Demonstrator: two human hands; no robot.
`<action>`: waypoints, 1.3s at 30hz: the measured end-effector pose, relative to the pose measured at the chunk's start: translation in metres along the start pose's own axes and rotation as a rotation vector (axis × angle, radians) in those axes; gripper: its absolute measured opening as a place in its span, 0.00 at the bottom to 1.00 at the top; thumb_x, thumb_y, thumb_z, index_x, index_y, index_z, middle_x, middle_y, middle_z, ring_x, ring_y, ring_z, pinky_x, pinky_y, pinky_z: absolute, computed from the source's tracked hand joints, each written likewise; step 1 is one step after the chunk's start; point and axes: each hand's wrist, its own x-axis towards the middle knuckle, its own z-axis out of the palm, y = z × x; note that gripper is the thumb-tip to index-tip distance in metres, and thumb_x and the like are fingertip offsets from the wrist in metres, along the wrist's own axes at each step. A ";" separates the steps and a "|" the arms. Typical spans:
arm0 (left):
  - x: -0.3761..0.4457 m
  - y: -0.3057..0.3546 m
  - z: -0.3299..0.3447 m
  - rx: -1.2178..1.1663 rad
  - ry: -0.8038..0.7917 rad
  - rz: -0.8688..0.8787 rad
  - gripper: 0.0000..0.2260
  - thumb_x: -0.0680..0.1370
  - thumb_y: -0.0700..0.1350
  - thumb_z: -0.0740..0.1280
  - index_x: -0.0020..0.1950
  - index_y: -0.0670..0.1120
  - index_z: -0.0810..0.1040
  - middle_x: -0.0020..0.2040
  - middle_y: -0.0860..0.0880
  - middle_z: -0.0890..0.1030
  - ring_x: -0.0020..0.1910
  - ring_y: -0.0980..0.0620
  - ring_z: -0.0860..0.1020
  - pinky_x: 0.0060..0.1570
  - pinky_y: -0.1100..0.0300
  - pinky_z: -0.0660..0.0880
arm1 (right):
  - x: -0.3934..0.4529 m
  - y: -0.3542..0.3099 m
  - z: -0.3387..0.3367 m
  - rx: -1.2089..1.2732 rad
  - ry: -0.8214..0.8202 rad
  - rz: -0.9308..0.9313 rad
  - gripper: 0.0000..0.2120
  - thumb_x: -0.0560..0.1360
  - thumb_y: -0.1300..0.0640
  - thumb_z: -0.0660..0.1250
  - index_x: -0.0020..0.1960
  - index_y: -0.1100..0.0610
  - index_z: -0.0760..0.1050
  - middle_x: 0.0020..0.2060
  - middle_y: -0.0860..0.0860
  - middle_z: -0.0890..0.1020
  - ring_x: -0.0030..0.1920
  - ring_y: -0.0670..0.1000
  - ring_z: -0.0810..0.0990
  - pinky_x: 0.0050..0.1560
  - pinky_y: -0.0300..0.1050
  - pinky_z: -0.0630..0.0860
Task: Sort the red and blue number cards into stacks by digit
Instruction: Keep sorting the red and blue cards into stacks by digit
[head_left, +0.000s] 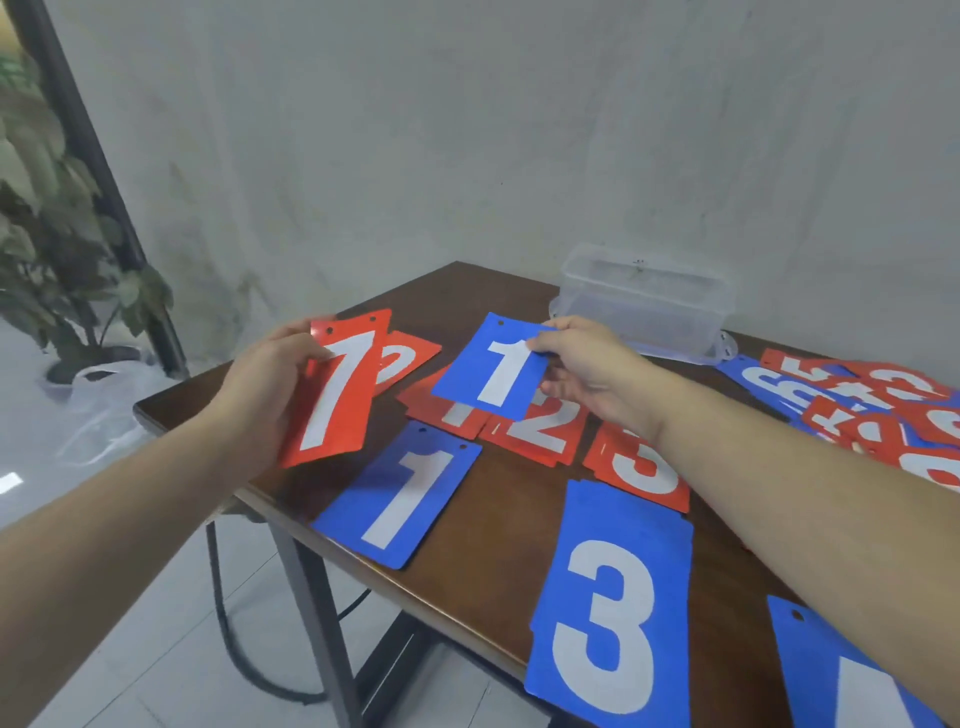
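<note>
Your right hand (582, 364) pinches a blue 1 (493, 366) above the red cards at mid-bench (467, 296). Your left hand (260, 395) grips a red 7 (337, 395) over the left edge. Blue 1 stack (400, 493) and blue 3 (613, 613) lie near; a mixed pile (857, 400) far right.

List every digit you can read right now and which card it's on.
"7": red card in left hand
"1": blue card pinched by right hand
"1": blue card lying near table edge
"3": large blue card, front
"3": red card under right wrist
"2": red card, centre
"2": red card behind the 7, partly hidden
Right-hand pile: overlapped, unreadable.
</note>
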 end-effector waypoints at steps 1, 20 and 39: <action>-0.001 0.000 -0.002 -0.007 0.005 -0.002 0.17 0.77 0.33 0.58 0.60 0.48 0.79 0.43 0.45 0.83 0.30 0.50 0.83 0.28 0.60 0.79 | -0.001 0.002 0.003 -0.014 -0.022 0.010 0.05 0.80 0.64 0.64 0.52 0.56 0.71 0.44 0.57 0.85 0.34 0.50 0.83 0.27 0.40 0.76; -0.023 -0.010 -0.001 0.108 -0.003 -0.053 0.17 0.76 0.34 0.62 0.61 0.48 0.79 0.47 0.45 0.82 0.42 0.47 0.81 0.43 0.54 0.79 | -0.040 0.036 0.024 -0.937 -0.131 -0.431 0.29 0.71 0.43 0.74 0.68 0.43 0.68 0.50 0.42 0.75 0.52 0.48 0.75 0.52 0.47 0.75; -0.084 -0.060 0.220 0.235 -0.525 -0.020 0.13 0.79 0.34 0.67 0.61 0.46 0.76 0.55 0.43 0.84 0.46 0.45 0.82 0.45 0.48 0.77 | -0.150 0.058 -0.253 -0.717 0.347 -0.214 0.09 0.78 0.51 0.69 0.57 0.43 0.74 0.45 0.46 0.82 0.40 0.47 0.80 0.39 0.40 0.72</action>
